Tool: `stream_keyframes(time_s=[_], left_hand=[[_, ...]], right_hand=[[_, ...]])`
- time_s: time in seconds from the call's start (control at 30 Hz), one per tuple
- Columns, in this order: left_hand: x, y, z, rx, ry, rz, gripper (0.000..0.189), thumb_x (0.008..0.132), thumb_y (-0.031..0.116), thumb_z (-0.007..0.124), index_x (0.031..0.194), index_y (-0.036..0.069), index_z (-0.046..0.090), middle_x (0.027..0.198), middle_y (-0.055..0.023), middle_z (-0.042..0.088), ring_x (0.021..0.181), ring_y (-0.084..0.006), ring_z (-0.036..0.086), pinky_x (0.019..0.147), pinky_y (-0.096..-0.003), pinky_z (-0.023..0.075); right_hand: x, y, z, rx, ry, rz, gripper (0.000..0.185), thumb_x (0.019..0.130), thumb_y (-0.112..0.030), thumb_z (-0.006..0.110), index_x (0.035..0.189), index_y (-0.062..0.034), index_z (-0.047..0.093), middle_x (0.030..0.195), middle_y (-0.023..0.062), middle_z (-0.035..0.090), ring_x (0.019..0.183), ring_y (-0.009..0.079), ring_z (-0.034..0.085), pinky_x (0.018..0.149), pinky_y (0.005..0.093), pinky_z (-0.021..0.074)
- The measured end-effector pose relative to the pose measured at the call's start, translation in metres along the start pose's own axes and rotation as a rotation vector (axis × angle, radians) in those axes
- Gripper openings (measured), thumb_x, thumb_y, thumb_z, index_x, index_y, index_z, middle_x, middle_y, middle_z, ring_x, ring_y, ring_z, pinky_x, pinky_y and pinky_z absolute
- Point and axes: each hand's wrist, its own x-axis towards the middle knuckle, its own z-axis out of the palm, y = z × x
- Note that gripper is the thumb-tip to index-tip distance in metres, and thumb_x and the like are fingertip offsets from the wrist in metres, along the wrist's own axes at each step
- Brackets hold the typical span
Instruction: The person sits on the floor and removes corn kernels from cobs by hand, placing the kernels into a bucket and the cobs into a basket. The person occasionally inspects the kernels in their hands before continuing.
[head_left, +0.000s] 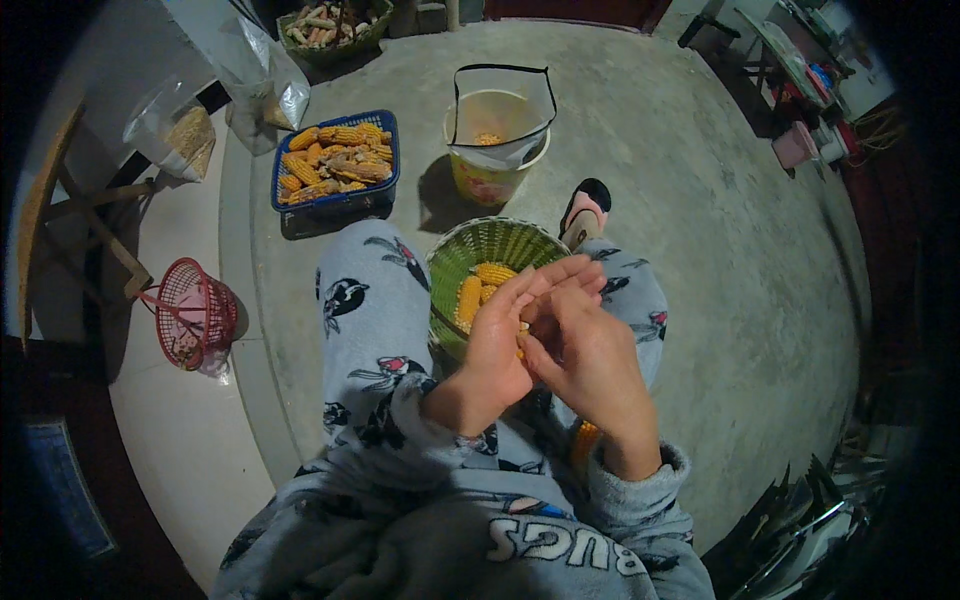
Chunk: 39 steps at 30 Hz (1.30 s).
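My left hand (499, 341) is cupped above the green woven basket (444, 259), its palm turned up and its fingers pointing away to the right. Against it, my right hand (592, 349) has curled fingers over the palm. A few corn kernels (522, 330) show between the two hands; how many lie within is hidden. Yellow corn cobs (469, 298) and loose kernels rest in the basket, between my knees. One orange corn cob (584, 439) lies by my right wrist, partly covered by the sleeve.
Beyond the basket stands a bucket (487, 180) with a black-rimmed clear liner and kernels inside. Left of it, a blue plastic basket (395, 150) holds corn cobs. A red basket (225, 311) stands at left, near bags of grain (191, 142). At the top is a basket of stripped cobs (326, 56).
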Motion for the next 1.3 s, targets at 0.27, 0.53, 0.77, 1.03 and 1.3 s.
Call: stream_keyframes(time_s=[0.27, 0.53, 0.77, 1.03, 1.3], left_hand=[[0.002, 0.000, -0.001, -0.035, -0.012, -0.003, 0.051, 0.096, 0.030, 0.031, 0.132, -0.004, 0.041, 0.135, -0.0180, 0.046, 0.127, -0.0290, 0.041, 0.110, -0.0394, 0.0282], [0.001, 0.020, 0.011, -0.342, -0.042, 0.148, 0.055, 0.094, 0.030, 0.033, 0.136, -0.005, 0.033, 0.142, -0.0201, 0.036, 0.135, -0.0313, 0.030, 0.114, -0.0425, 0.0211], [-0.001, 0.027, 0.014, -0.377, -0.125, 0.188, 0.060, 0.095, 0.035, 0.036, 0.140, -0.002, 0.027, 0.147, -0.0191, 0.026, 0.139, -0.0290, 0.021, 0.115, -0.0405, 0.0161], [-0.005, 0.025, 0.021, -0.349, -0.181, 0.184, 0.066, 0.093, 0.039, 0.039, 0.143, -0.001, 0.021, 0.149, -0.0187, 0.021, 0.140, -0.0290, 0.018, 0.115, -0.0411, 0.0140], [-0.007, 0.020, 0.023, -0.342, -0.215, 0.166, 0.067, 0.094, 0.040, 0.039, 0.143, -0.001, 0.020, 0.150, -0.0191, 0.019, 0.140, -0.0303, 0.016, 0.116, -0.0423, 0.0127]], right_hand=[[0.000, 0.004, 0.005, 0.131, 0.101, -0.018, 0.018, 0.075, -0.009, 0.067, 0.089, -0.0047, 0.057, 0.080, 0.0109, 0.058, 0.067, 0.0298, 0.059, 0.057, 0.0365, 0.0478], [-0.003, 0.025, -0.012, 0.555, 0.423, 0.267, 0.011, 0.082, -0.004, 0.064, 0.089, 0.0000, 0.058, 0.074, -0.0010, 0.055, 0.062, 0.0040, 0.048, 0.055, 0.0187, 0.0397], [-0.009, 0.032, 0.001, 0.372, 0.253, 0.307, 0.014, 0.083, -0.004, 0.062, 0.096, 0.0005, 0.058, 0.076, 0.0015, 0.056, 0.064, 0.0073, 0.051, 0.058, 0.0223, 0.0428], [-0.005, 0.032, 0.019, 0.858, 0.340, 0.255, 0.030, 0.093, -0.017, 0.053, 0.116, 0.0022, 0.052, 0.107, 0.0080, 0.057, 0.099, 0.0151, 0.055, 0.087, 0.0277, 0.0424], [-0.005, 0.022, 0.043, 1.918, 0.268, 0.399, 0.040, 0.099, -0.028, 0.039, 0.127, 0.0007, 0.044, 0.128, 0.0103, 0.050, 0.120, 0.0201, 0.046, 0.104, 0.0350, 0.0336]])
